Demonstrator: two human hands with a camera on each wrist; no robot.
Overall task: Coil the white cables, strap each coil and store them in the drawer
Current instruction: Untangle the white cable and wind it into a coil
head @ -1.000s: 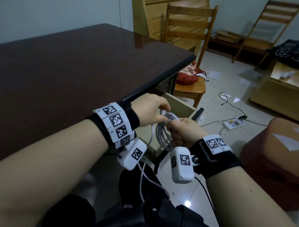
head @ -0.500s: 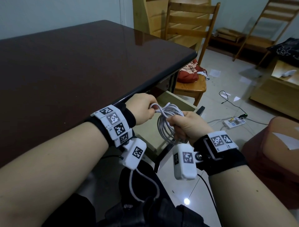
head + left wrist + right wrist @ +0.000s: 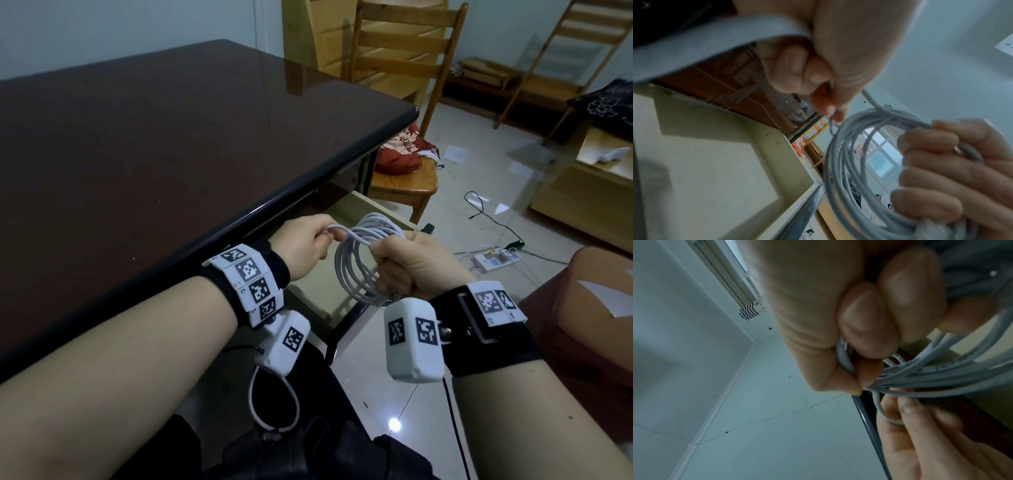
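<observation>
A white cable [image 3: 352, 263] is wound into a coil of several loops, held in the air above the open pale drawer [image 3: 373, 209] under the table edge. My right hand [image 3: 404, 263] grips the coil's right side in a fist [image 3: 869, 331]. My left hand [image 3: 308, 246] pinches the cable's loose end [image 3: 869, 97] just left of the coil's top. The left wrist view shows the coil [image 3: 840, 170] with the right fingers [image 3: 931, 162] round it and the drawer's bare inside [image 3: 715, 170] below. No strap is visible.
The dark glossy table [image 3: 154, 144] fills the left. A wooden chair [image 3: 400, 102] with red cloth on its seat stands beyond the drawer. A power strip [image 3: 493, 262] and black cord lie on the tiled floor. A reddish stool [image 3: 589, 308] is at right.
Both hands have risen a little with the coil. My left hand has drawn the loose end out to the left, and the coil now hangs open and rounder from the right fist.
</observation>
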